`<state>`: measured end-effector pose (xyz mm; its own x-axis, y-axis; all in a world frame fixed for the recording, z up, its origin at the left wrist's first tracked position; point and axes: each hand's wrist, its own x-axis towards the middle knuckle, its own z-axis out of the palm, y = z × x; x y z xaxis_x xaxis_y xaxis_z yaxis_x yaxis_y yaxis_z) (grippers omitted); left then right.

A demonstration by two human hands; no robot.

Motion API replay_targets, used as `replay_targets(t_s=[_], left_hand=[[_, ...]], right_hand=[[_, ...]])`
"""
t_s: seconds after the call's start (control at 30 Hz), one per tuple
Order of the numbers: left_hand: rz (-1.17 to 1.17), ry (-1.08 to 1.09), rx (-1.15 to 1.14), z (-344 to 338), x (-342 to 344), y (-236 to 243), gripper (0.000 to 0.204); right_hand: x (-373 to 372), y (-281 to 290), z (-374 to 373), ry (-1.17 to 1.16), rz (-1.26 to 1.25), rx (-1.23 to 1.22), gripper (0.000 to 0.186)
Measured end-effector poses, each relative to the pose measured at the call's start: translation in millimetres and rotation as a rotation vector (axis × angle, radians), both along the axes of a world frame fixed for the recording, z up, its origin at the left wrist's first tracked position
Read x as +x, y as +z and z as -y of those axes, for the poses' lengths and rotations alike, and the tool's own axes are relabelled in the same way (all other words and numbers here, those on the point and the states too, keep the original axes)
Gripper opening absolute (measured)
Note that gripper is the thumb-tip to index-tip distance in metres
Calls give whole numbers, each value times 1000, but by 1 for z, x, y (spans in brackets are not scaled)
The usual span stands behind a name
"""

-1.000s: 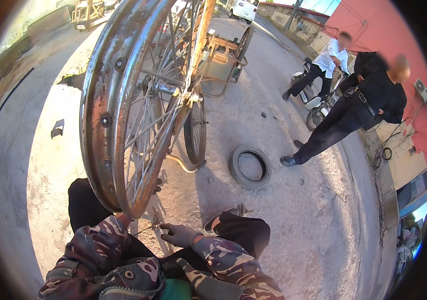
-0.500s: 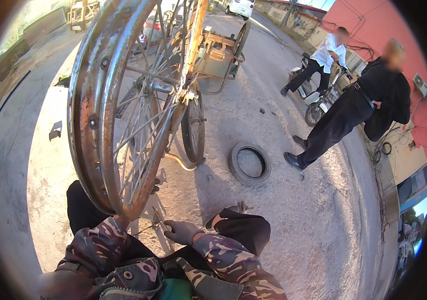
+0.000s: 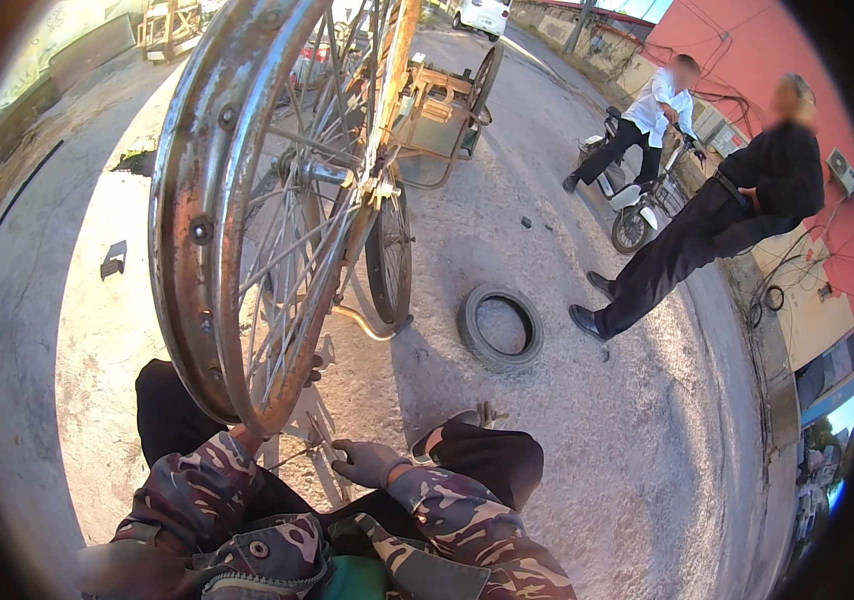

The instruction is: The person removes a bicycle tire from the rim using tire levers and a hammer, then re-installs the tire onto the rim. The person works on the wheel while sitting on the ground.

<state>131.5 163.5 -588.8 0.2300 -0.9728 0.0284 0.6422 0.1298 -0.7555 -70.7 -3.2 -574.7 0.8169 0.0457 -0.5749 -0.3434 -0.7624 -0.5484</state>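
Observation:
A rusty bare-rimmed spoked wheel [image 3: 209,230] stands tall in front of me, its lower rim close to my knees. My left hand [image 3: 316,370] is mostly hidden behind that rim; dark fingertips show at its far side, seemingly curled round it. My right hand [image 3: 369,464], in a grey glove, is low beside the rim, its fingers closed on a thin metal rod-like tool [image 3: 319,432]. The tool's exact kind is unclear. Another thin dark rod crosses near it.
A loose black tyre [image 3: 500,327] lies on the rough ground. Behind the wheel are a second wheel [image 3: 388,262] and a cart [image 3: 437,105]. One person [image 3: 722,215] in black stands at the right; another in white sits on a motorbike [image 3: 634,222].
The big wheel's rim has shifted slightly to the right. The person in black has moved their arms and torso. My right hand stays almost in place.

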Motion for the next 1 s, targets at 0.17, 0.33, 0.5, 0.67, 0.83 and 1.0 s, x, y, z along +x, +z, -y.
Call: replay_targets(t_s=[0.17,0.33,0.5,0.67,0.83,1.0], left_hand=[[17,4,9,0,-1,0,53],[48,5,24,-1,-1,1,53],[74,13,42,-1,-1,0,52],[111,16,66,-4,0,0,52],[143,16,82,-3,0,-2,51],[169,19,98,-2,0,-3,51]], right_hand=[[2,-1,2,3,-54,9,65],[-1,-13,2,-2,-1,-14,64],[-5,-16,4,2,7,-33,63],[2,0,2,8,-93,-16,67],[2,1,3,1,-87,-5,67],[-3,-10,3,6,-4,-24,62]])
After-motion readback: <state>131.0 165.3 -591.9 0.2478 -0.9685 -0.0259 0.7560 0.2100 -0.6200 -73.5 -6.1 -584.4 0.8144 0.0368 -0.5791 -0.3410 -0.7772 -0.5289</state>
